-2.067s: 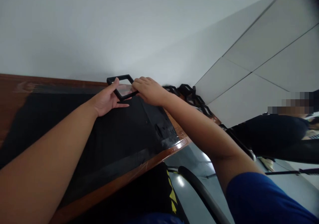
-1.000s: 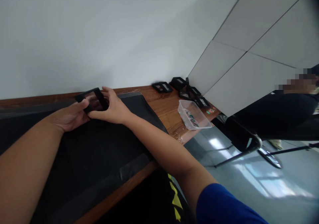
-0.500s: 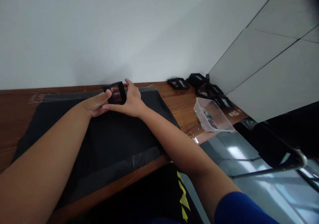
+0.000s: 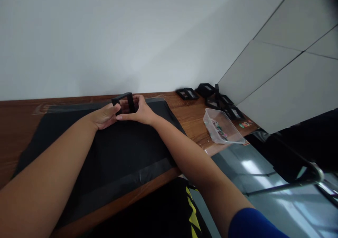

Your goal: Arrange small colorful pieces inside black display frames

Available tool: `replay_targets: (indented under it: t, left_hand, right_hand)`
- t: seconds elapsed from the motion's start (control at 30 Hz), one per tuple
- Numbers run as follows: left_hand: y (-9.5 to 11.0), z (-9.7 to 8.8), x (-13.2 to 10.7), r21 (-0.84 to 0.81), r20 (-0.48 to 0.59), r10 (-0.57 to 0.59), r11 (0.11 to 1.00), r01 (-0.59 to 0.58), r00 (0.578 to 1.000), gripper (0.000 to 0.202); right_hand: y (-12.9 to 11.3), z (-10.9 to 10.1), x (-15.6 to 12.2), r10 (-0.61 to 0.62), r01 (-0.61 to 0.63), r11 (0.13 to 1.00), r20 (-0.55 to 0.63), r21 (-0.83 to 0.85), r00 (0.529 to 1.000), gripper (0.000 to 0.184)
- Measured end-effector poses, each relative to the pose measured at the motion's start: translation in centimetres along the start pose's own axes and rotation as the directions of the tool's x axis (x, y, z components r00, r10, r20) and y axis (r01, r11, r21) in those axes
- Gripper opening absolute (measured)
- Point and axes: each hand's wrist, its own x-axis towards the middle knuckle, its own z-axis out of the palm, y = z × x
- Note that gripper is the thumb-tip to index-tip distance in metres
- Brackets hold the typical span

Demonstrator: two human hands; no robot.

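Observation:
A small black frame with a see-through middle [image 4: 131,102] is held between my two hands above the far part of the black mat [image 4: 126,142]. My left hand [image 4: 105,115] grips its left side, the thumb lying over the near edge. On the other side, my right hand [image 4: 142,111] has its thumb along the bottom and its fingers behind the frame, seen through the opening. Parts of the frame's lower edge are hidden by my fingers.
To the right, a clear plastic box [image 4: 230,139] holds small colourful pieces. Behind it sit several black frames [image 4: 187,93] along the wall [image 4: 126,37]. Small coloured round pieces [image 4: 245,124] lie near the corner of the wooden table [image 4: 182,105]. A metal bar [image 4: 285,187] stands beyond the table edge.
The frame has tilted in my hands, so its top edge now shows more. My right fingers have moved from upright beside it to behind it. The view has shifted slightly.

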Motion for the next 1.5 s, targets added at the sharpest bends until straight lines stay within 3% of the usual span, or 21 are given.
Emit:
replay_targets:
  t: [0.13,0.37,0.6,0.77,0.97,1.17,1.5]
  left_hand:
    - [-0.3,-0.1,0.0,0.010,0.010,0.010,1.000,-0.011,1.000,0.105]
    - [-0.2,-0.3,0.1,0.035,-0.042,-0.009,0.999,0.010,0.999,0.095]
    - [0.1,0.4,0.0,0.050,-0.071,0.007,0.999,-0.003,0.997,0.094]
    - [0.4,0.7,-0.1,0.008,-0.154,-0.025,1.000,0.026,0.988,0.088]
    - [0.9,1.1,-0.2,-0.053,-0.172,-0.082,0.996,0.074,0.982,0.059]
    - [1.5,1.8,-0.2,-0.084,-0.182,-0.079,0.994,0.065,0.980,0.059]
    - [2.3,2.9,-0.4,0.022,-0.289,-0.095,0.994,0.106,0.952,0.060]
  right_hand:
    - [-0.3,-0.1,-0.1,0.062,-0.067,0.993,0.052,0.099,0.997,0.112]
    - [-0.6,0.3,-0.4,0.162,-0.162,0.986,-0.018,0.034,0.987,0.107]
    - [-0.2,0.8,0.1,0.115,-0.115,0.993,-0.004,0.038,0.993,0.123]
    - [0.2,0.4,0.4,0.090,-0.090,0.996,-0.014,0.018,0.996,0.116]
    - [1.0,-0.3,0.5,0.101,-0.101,0.992,0.008,0.076,0.995,0.102]
    - [1.5,-0.2,0.5,0.096,-0.103,0.969,0.042,0.224,0.994,0.085]
    - [2.0,-0.9,0.7,0.074,-0.086,0.974,0.063,0.208,0.995,0.100]
